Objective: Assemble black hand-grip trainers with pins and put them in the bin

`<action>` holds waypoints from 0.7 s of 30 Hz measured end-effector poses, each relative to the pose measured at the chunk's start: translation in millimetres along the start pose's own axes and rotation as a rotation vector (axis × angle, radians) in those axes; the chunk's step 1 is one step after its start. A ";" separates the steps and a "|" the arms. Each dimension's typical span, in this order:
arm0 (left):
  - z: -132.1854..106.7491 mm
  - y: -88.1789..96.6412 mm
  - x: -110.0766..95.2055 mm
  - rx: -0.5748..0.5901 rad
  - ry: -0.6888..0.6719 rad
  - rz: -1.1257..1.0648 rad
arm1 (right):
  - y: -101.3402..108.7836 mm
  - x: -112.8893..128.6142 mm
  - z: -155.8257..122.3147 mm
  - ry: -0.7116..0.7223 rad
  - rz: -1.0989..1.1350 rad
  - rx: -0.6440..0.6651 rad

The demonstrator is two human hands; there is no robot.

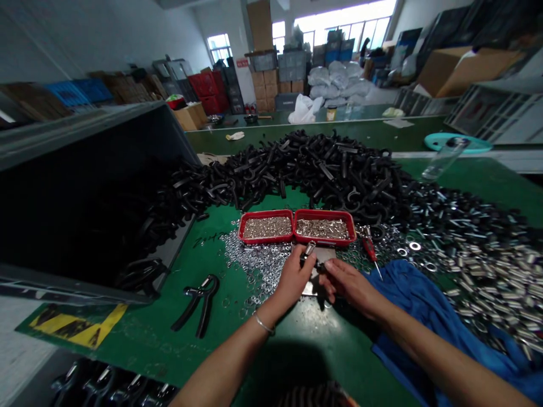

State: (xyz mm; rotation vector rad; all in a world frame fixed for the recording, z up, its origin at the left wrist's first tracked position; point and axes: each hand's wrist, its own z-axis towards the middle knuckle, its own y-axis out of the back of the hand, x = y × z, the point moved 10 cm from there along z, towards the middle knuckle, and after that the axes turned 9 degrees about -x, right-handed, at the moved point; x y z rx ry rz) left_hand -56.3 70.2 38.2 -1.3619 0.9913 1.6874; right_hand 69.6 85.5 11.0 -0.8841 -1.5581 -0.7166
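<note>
My left hand (pixel 293 272) is closed around a small metal coil spring (pixel 310 247) with a dark part below it, held over a metal plate (pixel 326 257) on the table. Close beside it, my right hand (pixel 348 284) has its fingers pinched together at the dark part; what lies between the fingertips is too small to make out. Just beyond the hands stand two red trays filled with tiny metal pieces, a left tray (pixel 241 227) and a right tray (pixel 353 229). To the left lies a black hand grip strengthener (pixel 197 302) with a spring at its top.
Black plastic handles (pixel 314 164) are heaped behind the trays, spilling from a grey crate (pixel 173 130). Metal washers (pixel 258 271) lie scattered around. At right are a red screwdriver (pixel 370 249), a blue cloth (pixel 411 305), piled metal springs (pixel 504 282) and a clear bottle (pixel 445 158).
</note>
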 end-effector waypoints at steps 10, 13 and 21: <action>-2.2 -6.6 -11.4 0.202 -0.141 0.090 | -28.2 -32.8 -15.2 -0.307 0.061 0.286; -0.5 2.7 0.3 0.123 -0.076 0.096 | -2.8 -22.5 0.3 -0.108 -0.191 0.053; -8.1 -3.7 -0.1 0.168 -0.118 0.148 | -23.4 -28.2 -9.1 -0.198 -0.157 0.224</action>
